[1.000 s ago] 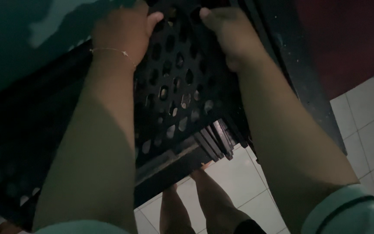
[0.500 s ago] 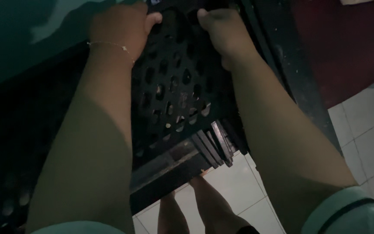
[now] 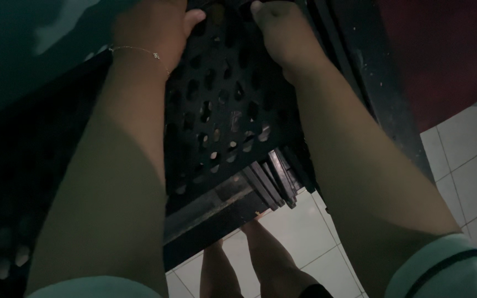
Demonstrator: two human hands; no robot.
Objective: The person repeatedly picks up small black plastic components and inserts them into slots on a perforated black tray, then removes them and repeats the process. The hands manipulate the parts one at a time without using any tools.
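a black perforated crate (image 3: pixel 224 110) is held up in dim light, tilted, its far rim at the top of the view and its near edge over white floor tiles (image 3: pixel 470 176). the left hand (image 3: pixel 153 27) grips the crate's far rim, thumb out over the holes, fingers curled out of sight. just right of it, the right hand (image 3: pixel 282 33) closes on the same rim, fingers pressed together. a thin bracelet (image 3: pixel 139 51) circles the left wrist. below the crate, bare legs (image 3: pixel 249 259) stand on the tiles.
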